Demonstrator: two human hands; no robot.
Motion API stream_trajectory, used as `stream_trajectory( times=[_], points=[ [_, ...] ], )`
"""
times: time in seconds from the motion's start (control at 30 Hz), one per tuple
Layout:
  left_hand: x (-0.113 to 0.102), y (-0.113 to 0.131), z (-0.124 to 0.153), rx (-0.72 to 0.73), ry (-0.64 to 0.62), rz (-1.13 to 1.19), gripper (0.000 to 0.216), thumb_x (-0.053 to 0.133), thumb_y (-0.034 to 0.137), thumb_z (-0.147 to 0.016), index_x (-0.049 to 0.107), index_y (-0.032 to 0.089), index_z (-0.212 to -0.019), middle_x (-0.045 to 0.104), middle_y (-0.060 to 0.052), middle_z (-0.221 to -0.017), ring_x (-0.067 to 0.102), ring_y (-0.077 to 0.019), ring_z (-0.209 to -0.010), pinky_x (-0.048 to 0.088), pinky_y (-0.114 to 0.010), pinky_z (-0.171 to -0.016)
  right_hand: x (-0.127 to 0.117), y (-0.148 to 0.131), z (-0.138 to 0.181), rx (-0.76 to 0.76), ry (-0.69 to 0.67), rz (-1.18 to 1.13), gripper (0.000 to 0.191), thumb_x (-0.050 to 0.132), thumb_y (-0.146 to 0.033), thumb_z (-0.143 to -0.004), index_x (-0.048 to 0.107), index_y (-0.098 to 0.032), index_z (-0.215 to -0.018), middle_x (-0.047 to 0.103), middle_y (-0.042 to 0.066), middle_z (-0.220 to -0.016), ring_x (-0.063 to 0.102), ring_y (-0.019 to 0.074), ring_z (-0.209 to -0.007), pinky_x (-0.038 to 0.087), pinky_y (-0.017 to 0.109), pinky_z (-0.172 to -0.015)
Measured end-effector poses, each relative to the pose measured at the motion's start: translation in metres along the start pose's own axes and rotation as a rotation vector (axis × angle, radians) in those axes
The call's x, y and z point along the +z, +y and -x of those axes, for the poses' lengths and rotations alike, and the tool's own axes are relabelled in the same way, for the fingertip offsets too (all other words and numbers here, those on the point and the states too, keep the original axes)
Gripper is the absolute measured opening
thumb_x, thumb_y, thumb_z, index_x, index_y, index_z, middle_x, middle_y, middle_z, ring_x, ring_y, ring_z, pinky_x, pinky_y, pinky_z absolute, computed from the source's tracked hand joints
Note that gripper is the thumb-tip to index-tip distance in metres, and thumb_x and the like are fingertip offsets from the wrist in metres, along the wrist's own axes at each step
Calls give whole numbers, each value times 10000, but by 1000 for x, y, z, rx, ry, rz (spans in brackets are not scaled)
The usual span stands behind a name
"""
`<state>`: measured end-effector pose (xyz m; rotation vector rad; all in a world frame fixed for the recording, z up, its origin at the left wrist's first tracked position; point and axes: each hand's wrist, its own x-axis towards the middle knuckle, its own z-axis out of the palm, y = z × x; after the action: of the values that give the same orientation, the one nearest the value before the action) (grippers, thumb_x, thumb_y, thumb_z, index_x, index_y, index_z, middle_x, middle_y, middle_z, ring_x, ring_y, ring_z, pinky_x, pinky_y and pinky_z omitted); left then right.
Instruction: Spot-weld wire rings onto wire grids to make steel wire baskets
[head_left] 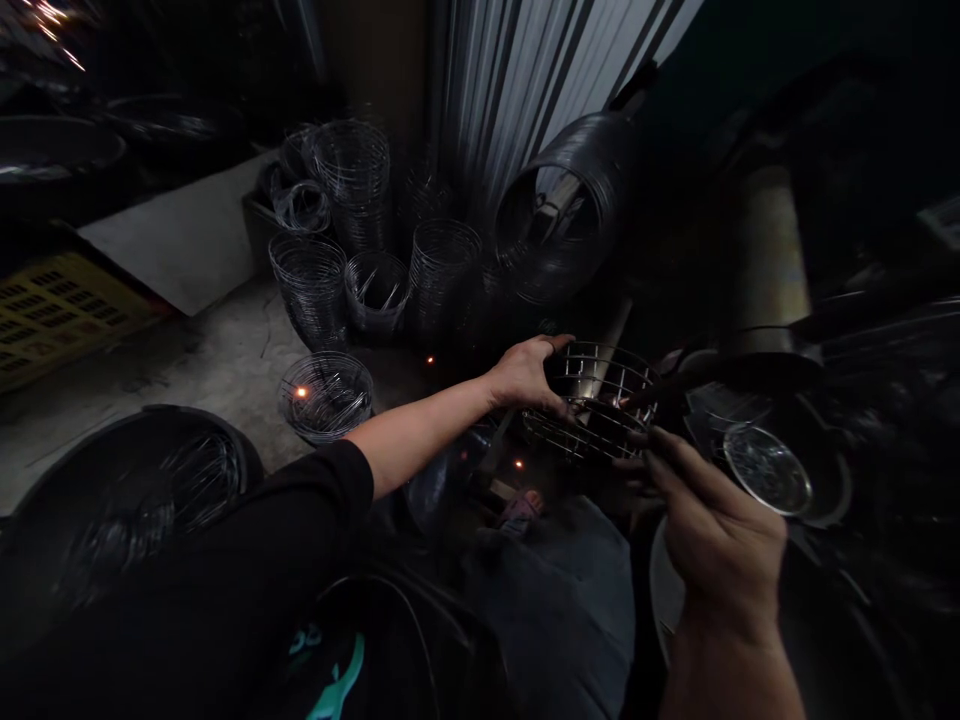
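Observation:
In front of me a round wire basket (611, 370) with an open grid wall is held tilted in the air. My left hand (529, 375) grips its left side, thumb and fingers apart around the wire. At its lower right edge, the fingers of my right hand (716, 525) are bent together on the rim; shadow hides part of their hold. A dark bar (686, 380) reaches from the right toward the basket's wall, its end hard to make out. Behind the basket a pale, slanted bar (604, 350) shows through the wires.
Stacks of wire rings (352, 170) and a ring stack holding loose wires (326, 395) stand at the left. A black tub (247, 460) is nearby. A large wire coil (619, 150) lies behind. A thick cylinder (772, 250) and a metal bowl (769, 470) are right. Sparks fly top left.

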<state>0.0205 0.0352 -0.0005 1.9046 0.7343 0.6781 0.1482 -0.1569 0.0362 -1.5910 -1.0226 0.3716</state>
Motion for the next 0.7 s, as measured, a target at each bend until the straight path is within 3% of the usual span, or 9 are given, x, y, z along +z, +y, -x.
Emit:
stream_trajectory(
  times=[0.07,0.13,0.23,0.3,0.33,0.4,0.5,0.6,0.7],
  points=[
    [-1,-2,-5,6,-6,8,1166,899,366,-343,440,74,-1375,516,-171,-1333,512,-305,-1218,420,-397,-1061,1,3,9,108,-27,-91,304,755,-316,-742,726,-191,-1018,724,73,-941,688,194,-699,575,331,-640],
    [-2,-8,-3,36,-8,21,1191,894,408,-360,408,77,-1396,462,-188,-1397,449,-312,-1294,359,-404,-1114,-1,11,16,181,-106,-117,318,734,-338,-759,720,-194,-1041,722,83,-966,693,210,-740,580,353,-687],
    [3,-29,12,45,31,75,1369,902,447,-315,247,139,-1477,199,-186,-1557,206,-326,-1444,202,-444,-1189,-7,23,27,226,-261,-40,344,657,-367,-818,695,-211,-1122,725,75,-962,687,201,-744,573,335,-697],
    [13,-49,24,-37,52,186,1499,918,407,-250,128,177,-1503,86,-185,-1584,149,-338,-1458,192,-485,-1183,-9,27,35,150,-334,84,385,649,-366,-813,676,-212,-1165,722,73,-992,689,210,-801,572,325,-719],
    [19,-59,29,-99,58,278,1517,923,378,-241,107,178,-1505,121,-197,-1576,197,-344,-1443,227,-503,-1166,-9,26,39,71,-357,157,413,658,-363,-799,666,-211,-1183,713,76,-1041,688,224,-867,572,331,-755],
    [32,-73,36,-196,70,490,1417,921,347,-289,193,135,-1486,333,-220,-1494,359,-346,-1364,310,-519,-1121,-7,20,47,-129,-409,309,436,661,-352,-786,658,-207,-1197,688,85,-1129,665,252,-1000,563,347,-831],
    [38,-79,43,-234,104,660,1199,913,339,-330,400,81,-1384,537,-205,-1324,499,-332,-1240,403,-497,-1057,-3,0,55,-397,-442,456,321,603,-334,-845,702,-197,-1118,720,98,-1029,693,242,-931,586,316,-765],
    [23,-73,58,-168,103,624,1185,926,288,-252,472,127,-1335,505,-170,-1349,493,-325,-1243,431,-456,-1040,1,-24,58,-534,-494,460,240,579,-298,-882,731,-191,-1034,735,85,-963,710,209,-846,587,272,-728],
    [1,-58,83,-6,67,465,1110,926,289,-291,508,176,-1313,468,-140,-1353,498,-313,-1234,456,-435,-1018,7,-41,53,-483,-575,354,214,584,-271,-887,732,-183,-1013,738,63,-947,709,171,-826,570,220,-726]
  ],
)
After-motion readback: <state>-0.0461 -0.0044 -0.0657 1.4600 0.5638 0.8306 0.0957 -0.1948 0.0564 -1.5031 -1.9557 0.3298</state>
